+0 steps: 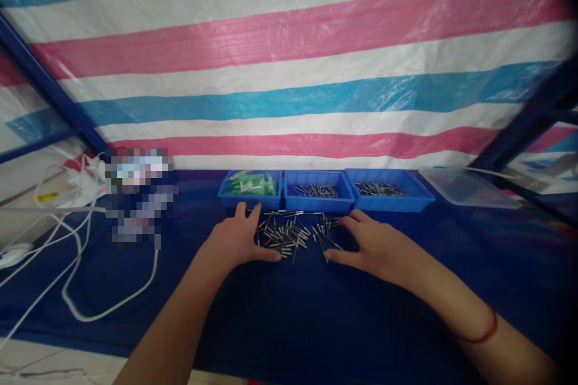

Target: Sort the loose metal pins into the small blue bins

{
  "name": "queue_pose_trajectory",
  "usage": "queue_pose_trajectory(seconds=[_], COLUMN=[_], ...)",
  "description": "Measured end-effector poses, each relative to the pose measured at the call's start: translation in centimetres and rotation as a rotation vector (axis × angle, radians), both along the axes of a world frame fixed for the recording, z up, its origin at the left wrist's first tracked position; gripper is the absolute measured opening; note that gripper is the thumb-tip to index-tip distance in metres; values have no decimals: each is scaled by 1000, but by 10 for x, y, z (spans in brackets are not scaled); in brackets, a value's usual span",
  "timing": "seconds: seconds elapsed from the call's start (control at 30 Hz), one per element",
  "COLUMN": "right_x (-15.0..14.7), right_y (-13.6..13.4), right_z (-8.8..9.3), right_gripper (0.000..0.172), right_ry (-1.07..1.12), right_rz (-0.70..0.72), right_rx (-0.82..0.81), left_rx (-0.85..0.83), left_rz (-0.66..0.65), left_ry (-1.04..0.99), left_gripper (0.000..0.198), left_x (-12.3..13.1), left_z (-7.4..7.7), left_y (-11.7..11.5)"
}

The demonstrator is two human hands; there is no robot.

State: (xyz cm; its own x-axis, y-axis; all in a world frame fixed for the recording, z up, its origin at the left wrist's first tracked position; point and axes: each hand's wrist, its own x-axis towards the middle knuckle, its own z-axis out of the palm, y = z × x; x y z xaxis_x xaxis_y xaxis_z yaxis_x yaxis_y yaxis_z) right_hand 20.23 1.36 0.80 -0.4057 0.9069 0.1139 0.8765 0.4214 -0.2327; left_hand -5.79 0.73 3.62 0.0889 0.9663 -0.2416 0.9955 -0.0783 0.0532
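Observation:
A loose pile of thin metal pins, perhaps rivets (284,233), lies on the dark blue table in front of the bins. At the pile's left edge is my left hand (240,236), thumb and fingers spread around it. My right hand (368,243) rests at the right edge, its thumb and fingers apart beside a smaller cluster of the pins (323,230). Both hands touch or nearly touch the outer pins; neither grips any that I can make out. Behind stand a middle blue bin (318,201) and a right blue bin (397,201), each with similar pins inside.
A left blue bin (248,200) holds green-and-white packets. A translucent lid (467,189) lies at the back right. White cables (79,289) sprawl over the table's left side, near a pixelated area. A striped plastic sheet (289,84) hangs behind, between dark blue frame posts.

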Motion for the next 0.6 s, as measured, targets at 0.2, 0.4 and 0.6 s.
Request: queue_pose_trajectory(seconds=[0.2, 0.4, 0.6], right_x=[-7, -15, -29], right_y=[-3, 2, 4], right_z=[-14, -13, -18], right_gripper=[65, 36, 23], right_ry=[28, 75, 145], right_rz=[16, 78, 158], right_rx=[-11, -55, -39], left_rx=[3, 43, 85], left_rz=[-86, -184, -313], left_ry=[-60, -148, -359], left_gripper=[96, 71, 32], left_x=[-3, -1, 18], left_z=[-7, -12, -19], left_y=[10, 16, 15])
